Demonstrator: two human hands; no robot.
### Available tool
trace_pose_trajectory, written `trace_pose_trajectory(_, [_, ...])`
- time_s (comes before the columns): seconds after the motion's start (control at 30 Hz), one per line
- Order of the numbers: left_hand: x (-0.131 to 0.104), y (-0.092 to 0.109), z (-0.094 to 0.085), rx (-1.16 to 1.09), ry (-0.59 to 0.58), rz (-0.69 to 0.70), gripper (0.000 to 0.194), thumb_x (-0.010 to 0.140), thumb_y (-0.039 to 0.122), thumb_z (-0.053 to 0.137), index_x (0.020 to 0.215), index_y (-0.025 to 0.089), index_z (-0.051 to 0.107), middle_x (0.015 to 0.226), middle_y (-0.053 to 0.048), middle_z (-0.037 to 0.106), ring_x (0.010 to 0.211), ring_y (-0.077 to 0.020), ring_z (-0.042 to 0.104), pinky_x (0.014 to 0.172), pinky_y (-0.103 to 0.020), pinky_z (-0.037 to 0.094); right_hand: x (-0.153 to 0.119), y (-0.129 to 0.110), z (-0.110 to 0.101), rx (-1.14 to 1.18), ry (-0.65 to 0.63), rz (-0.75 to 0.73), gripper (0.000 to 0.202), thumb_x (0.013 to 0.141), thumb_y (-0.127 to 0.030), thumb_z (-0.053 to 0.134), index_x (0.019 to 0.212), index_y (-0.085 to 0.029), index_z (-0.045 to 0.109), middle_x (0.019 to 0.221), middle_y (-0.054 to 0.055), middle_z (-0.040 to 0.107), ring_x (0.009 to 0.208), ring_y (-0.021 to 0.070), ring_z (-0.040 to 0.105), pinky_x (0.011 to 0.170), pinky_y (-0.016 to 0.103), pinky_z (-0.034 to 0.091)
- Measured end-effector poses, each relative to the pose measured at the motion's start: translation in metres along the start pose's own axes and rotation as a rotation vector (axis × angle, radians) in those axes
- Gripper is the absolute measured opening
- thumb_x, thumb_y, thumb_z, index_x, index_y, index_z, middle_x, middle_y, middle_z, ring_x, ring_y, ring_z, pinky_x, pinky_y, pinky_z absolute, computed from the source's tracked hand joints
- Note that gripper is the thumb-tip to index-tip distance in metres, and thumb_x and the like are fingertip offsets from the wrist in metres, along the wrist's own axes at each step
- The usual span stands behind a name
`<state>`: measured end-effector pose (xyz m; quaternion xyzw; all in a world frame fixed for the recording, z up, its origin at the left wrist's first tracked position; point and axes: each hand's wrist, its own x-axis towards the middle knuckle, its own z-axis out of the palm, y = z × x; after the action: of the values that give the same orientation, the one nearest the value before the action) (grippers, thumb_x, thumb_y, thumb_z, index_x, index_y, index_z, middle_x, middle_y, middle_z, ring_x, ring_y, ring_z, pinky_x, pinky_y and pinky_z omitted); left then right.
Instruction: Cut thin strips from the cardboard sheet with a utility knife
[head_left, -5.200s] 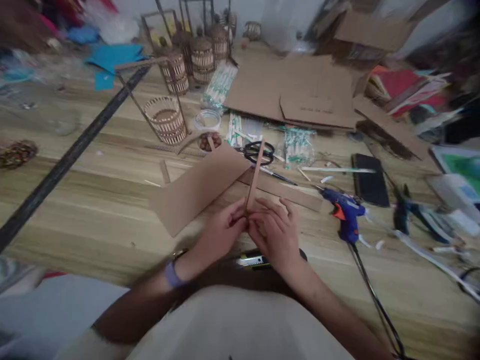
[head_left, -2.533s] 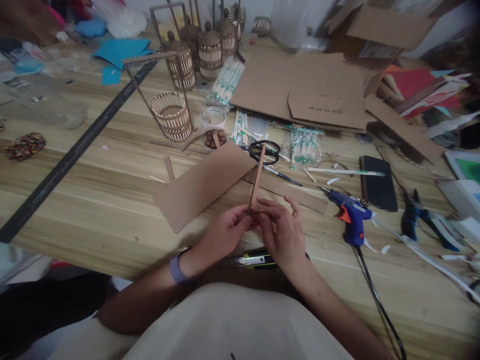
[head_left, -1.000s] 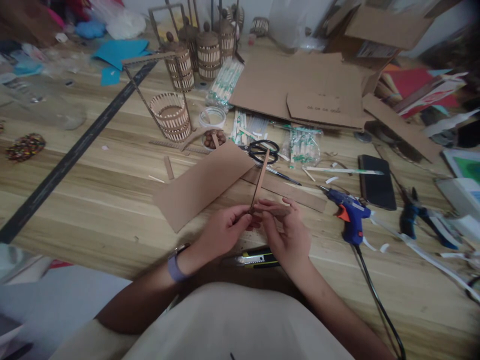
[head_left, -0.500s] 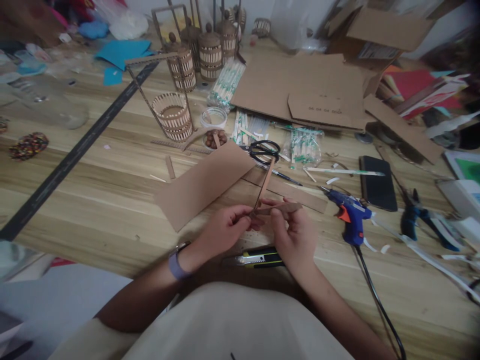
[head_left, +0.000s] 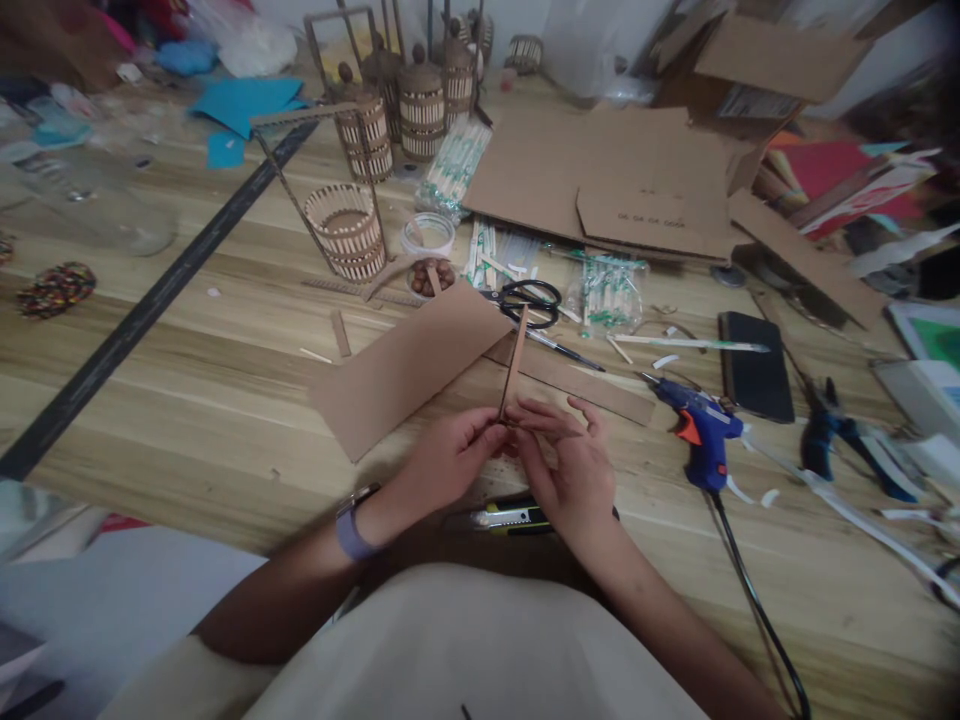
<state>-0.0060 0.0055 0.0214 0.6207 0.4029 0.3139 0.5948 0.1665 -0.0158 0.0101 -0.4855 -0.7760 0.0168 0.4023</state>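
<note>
A thin brown cardboard strip (head_left: 514,362) stands up at a slant between my hands. My left hand (head_left: 454,455) pinches its lower end between thumb and fingers. My right hand (head_left: 574,465) meets it there, its thumb and index fingertips closed at the strip's base, the other fingers stretched out. A cutter knife (head_left: 517,516) with a black and yellow handle lies below, partly behind my right hand. Left of the strip is a flat cardboard piece (head_left: 409,370), and a narrower cardboard strip (head_left: 589,382) lies to the right.
Black-handled scissors (head_left: 530,303) lie beyond the strip. To the right are a blue glue gun (head_left: 709,430) with its cord, a phone (head_left: 756,366) and pliers (head_left: 832,430). A small stick basket (head_left: 345,232) and large cardboard sheets (head_left: 600,180) stand farther back.
The upright strip has swung left and stands steeper. My right hand has moved slightly left, its fingers straighter, and the piece across its fingers no longer shows. My left hand has hardly moved.
</note>
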Motion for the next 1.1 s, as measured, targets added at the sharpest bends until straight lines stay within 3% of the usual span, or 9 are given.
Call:
trace_pose_trajectory(0.3, [-0.0022, -0.0012, 0.0015, -0.074, -0.062, -0.031, 0.030, 0.102, 0.034, 0.049, 0.111, 0.015, 0.071, 0.105, -0.009, 0.077, 0.096, -0.0214, 0.073, 0.086, -0.032, 0.055, 0.0004, 0.0018, -0.0059, 0.031, 0.045, 0.097, 0.011, 0.099, -0.021, 0.053, 0.099, -0.027, 0.063, 0.093, 0.001, 0.080, 0.097, 0.0222, 0.074, 0.099, 0.047, 0.049])
trace_pose_trajectory(0.47, [-0.0022, 0.0010, 0.0009, -0.009, -0.093, -0.056, 0.029, 0.102, 0.033, 0.048, 0.106, 0.016, 0.071, 0.099, -0.008, 0.077, 0.095, -0.0215, 0.072, 0.085, -0.032, 0.054, -0.0023, 0.0048, -0.0062, 0.001, 0.101, 0.249, 0.012, 0.099, -0.028, 0.053, 0.101, -0.027, 0.064, 0.092, 0.004, 0.079, 0.101, 0.0257, 0.071, 0.089, 0.045, 0.053])
trace_pose_trajectory(0.7, [0.0010, 0.0021, 0.0001, -0.041, -0.054, 0.005, 0.030, 0.101, 0.032, 0.049, 0.115, 0.015, 0.070, 0.114, -0.008, 0.075, 0.103, -0.0223, 0.069, 0.091, -0.031, 0.050, -0.0005, -0.0003, -0.0019, 0.066, -0.010, 0.035, 0.010, 0.098, -0.025, 0.055, 0.104, -0.028, 0.062, 0.099, 0.002, 0.079, 0.099, 0.0233, 0.074, 0.101, 0.049, 0.047])
trace_pose_trajectory(0.83, [0.0005, 0.0028, 0.0002, 0.025, -0.023, -0.004, 0.028, 0.101, 0.030, 0.048, 0.107, 0.015, 0.071, 0.105, -0.007, 0.075, 0.095, -0.0211, 0.068, 0.084, -0.030, 0.050, 0.0002, 0.0015, 0.0008, -0.009, -0.025, -0.018, 0.007, 0.098, -0.026, 0.058, 0.103, -0.028, 0.063, 0.106, 0.003, 0.079, 0.104, 0.0244, 0.073, 0.101, 0.049, 0.044])
trace_pose_trajectory(0.93, [-0.0009, 0.0028, 0.0011, 0.033, -0.046, -0.021, 0.031, 0.102, 0.034, 0.046, 0.102, 0.014, 0.070, 0.098, -0.007, 0.074, 0.090, -0.0205, 0.068, 0.081, -0.030, 0.052, 0.0003, 0.0030, 0.0006, 0.000, -0.012, -0.016, 0.011, 0.099, -0.020, 0.055, 0.102, -0.027, 0.063, 0.101, 0.002, 0.080, 0.100, 0.0231, 0.075, 0.103, 0.049, 0.044])
trace_pose_trajectory(1.1, [-0.0025, 0.0002, 0.0030, -0.094, -0.092, -0.025, 0.031, 0.103, 0.033, 0.047, 0.116, 0.014, 0.068, 0.105, -0.009, 0.077, 0.093, -0.0194, 0.072, 0.085, -0.030, 0.056, -0.0007, 0.0028, -0.0039, 0.042, 0.010, 0.094, 0.014, 0.101, -0.027, 0.052, 0.103, -0.027, 0.066, 0.098, 0.003, 0.080, 0.095, 0.0233, 0.075, 0.101, 0.051, 0.049])
